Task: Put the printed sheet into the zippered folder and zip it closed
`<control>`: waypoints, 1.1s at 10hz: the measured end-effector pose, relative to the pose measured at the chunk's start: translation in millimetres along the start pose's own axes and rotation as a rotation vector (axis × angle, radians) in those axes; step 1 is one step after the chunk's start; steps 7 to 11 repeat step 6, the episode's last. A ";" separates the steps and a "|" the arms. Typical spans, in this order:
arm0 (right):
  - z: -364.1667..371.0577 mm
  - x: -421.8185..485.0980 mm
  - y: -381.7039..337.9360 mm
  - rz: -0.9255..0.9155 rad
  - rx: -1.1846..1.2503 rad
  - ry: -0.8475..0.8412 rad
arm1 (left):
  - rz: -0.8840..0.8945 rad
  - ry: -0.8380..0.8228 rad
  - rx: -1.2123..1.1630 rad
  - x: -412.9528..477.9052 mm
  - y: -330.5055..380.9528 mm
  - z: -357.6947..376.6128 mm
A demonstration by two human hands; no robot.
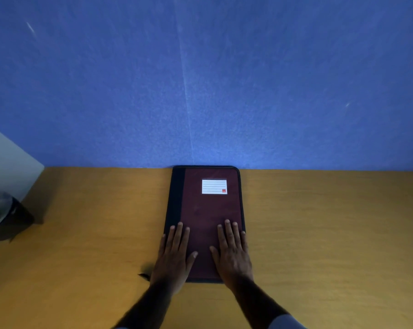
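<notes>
The folder lies flat and closed under both my palms, its near end beneath my wrists and its far end stretching away from my fingertips until it touches the blue wall. A white lined label sits on the maroon cover well beyond my fingers, and a dark spine strip runs along the side under my left hand. That hand is spread flat, fingers extended, holding nothing, pressing on the cover's left part with the little finger over the edge. My right hand lies the same way, flat and empty, on the right part. I cannot see the printed sheet. Just left of my left wrist a small dark tab pokes out on the table. Far left of my hands stands a dark bin.
</notes>
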State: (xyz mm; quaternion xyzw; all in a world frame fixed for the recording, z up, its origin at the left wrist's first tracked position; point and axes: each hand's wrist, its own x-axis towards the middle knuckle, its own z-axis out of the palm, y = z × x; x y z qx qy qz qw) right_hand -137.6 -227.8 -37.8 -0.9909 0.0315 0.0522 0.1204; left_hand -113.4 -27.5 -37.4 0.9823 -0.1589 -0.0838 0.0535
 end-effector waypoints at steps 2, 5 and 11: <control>-1.2 -4.7 -0.4 -0.008 -0.025 -0.027 | -0.021 -0.006 -0.009 -5.7 9.8 -7.8; -8.7 -9.8 -11.0 0.048 -0.054 0.029 | -0.015 0.037 -0.013 -1.1 11.3 -7.0; -6.9 -8.5 -15.7 0.043 -0.038 0.064 | -0.004 0.046 -0.046 -2.9 14.4 -4.8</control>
